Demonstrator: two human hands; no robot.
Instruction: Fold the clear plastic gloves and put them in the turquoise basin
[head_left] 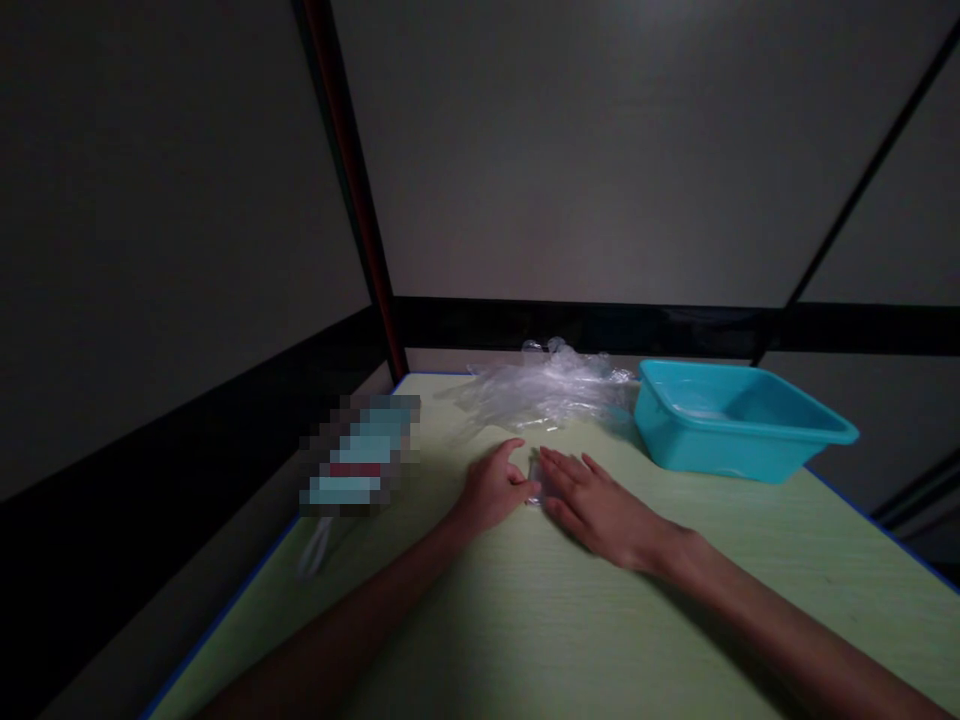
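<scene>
A small clear item (pixel 535 482), too small to make out fully, lies on the light green table (pixel 510 630) between my two hands. My left hand (pixel 495 486) is beside it with thumb and forefinger apart and curved, the thumb tip at its lower edge. From the right, my right hand (pixel 592 503) lies low over the table with its fingers stretched out, the fingertips at the item's right side. Behind the hands is a heap of clear plastic bags or film (pixel 551 388).
A turquoise plastic basin (pixel 720 445) stands at the table's back right. On the left edge lies a blurred-out, pixelated object (pixel 364 455) with a pale loop (pixel 315 548) beside it. Grey wall panels with dark strips rise behind and to the left.
</scene>
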